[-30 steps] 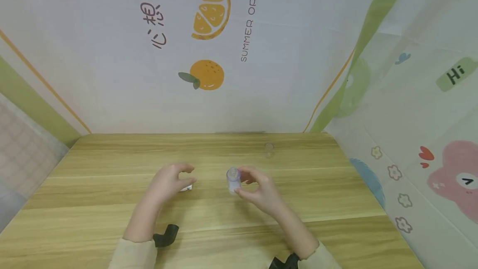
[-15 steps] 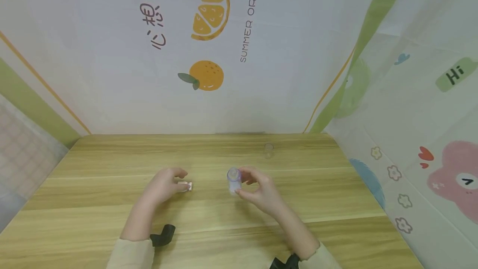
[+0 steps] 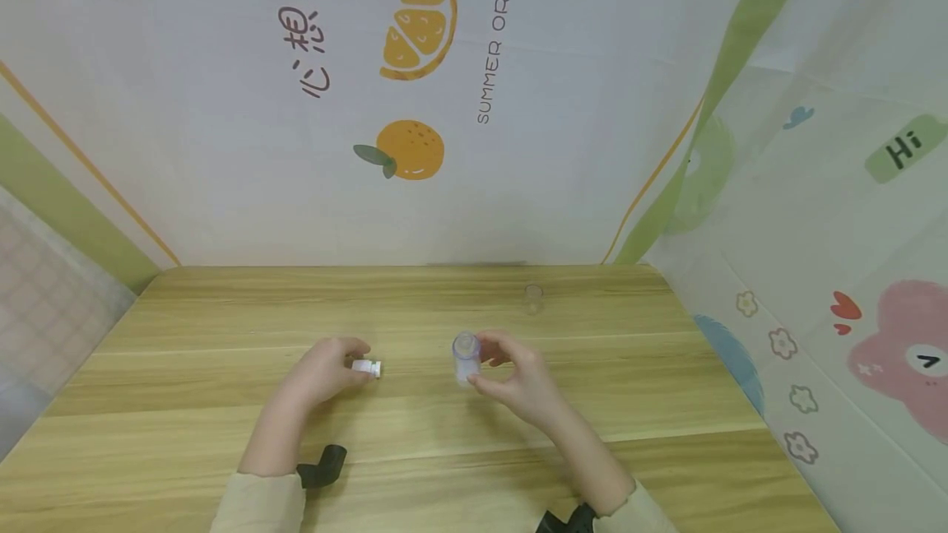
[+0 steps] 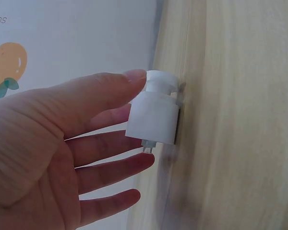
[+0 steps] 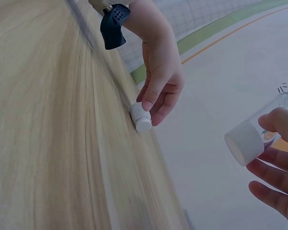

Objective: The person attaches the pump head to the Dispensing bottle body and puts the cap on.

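Note:
On the left of the wooden table, my left hand (image 3: 322,368) pinches a small white pump top (image 4: 153,115) between thumb and fingers. The pump top lies on its side at the tabletop, and a short clear stem sticks out of its collar. My right hand (image 3: 520,377) holds a small see-through bottle (image 3: 467,364) upright between thumb and fingers. In the right wrist view the bottle's white base (image 5: 244,143) shows, with its clear threaded neck at the other end. Whether the bottle touches the table is hard to tell.
A small clear cap (image 3: 533,299) stands near the back of the wooden table (image 3: 415,451), right of centre. Behind the table hangs a white printed cloth (image 3: 296,187), and another printed cloth (image 3: 800,212) closes off the right side.
My left hand has moved slightly left and down, closing its thumb and fingers about the pump top. My right hand and the bottle have stayed almost still.

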A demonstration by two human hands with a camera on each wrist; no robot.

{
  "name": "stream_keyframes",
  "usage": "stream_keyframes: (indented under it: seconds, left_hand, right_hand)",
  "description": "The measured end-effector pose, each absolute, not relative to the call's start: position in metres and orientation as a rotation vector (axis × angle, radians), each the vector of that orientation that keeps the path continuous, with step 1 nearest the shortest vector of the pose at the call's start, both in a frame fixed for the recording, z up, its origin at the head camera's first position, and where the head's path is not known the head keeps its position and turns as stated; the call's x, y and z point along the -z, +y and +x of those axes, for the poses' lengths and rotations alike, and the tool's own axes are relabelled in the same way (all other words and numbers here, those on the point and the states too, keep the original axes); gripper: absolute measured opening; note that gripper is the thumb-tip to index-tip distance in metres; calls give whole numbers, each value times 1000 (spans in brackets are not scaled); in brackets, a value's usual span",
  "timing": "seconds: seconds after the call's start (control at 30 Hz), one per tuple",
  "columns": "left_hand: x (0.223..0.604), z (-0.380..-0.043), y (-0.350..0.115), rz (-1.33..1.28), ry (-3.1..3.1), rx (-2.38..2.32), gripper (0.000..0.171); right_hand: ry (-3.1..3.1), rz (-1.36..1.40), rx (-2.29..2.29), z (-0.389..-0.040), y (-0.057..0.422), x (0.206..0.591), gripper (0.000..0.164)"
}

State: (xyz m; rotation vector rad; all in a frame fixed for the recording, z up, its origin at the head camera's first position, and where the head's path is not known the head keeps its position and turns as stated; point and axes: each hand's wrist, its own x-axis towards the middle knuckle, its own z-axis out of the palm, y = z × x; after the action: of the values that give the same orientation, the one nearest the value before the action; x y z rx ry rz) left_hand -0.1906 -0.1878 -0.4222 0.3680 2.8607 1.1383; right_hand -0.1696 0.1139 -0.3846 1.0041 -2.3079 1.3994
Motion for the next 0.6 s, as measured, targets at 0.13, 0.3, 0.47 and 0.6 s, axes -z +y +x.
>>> stream_keyframes:
  seconds: [0.13, 0.3, 0.47, 0.6]
  left_hand:
    - [424, -193, -188, 353, 2851, -1122, 44]
    - [427, -196, -188, 349, 2851, -1094, 43]
    - [430, -197, -188, 356, 2862, -1085, 40]
    - [432, -199, -188, 357, 2877, -1066, 38]
  right_hand:
    - [-2303, 1006, -1396, -170, 114, 385, 45]
    - [-2297, 1013, -1389, -170, 114, 385, 45]
    - [-2302, 1014, -1385, -169, 114, 385, 45]
    - [-2304, 1013, -1390, -169, 114, 384, 45]
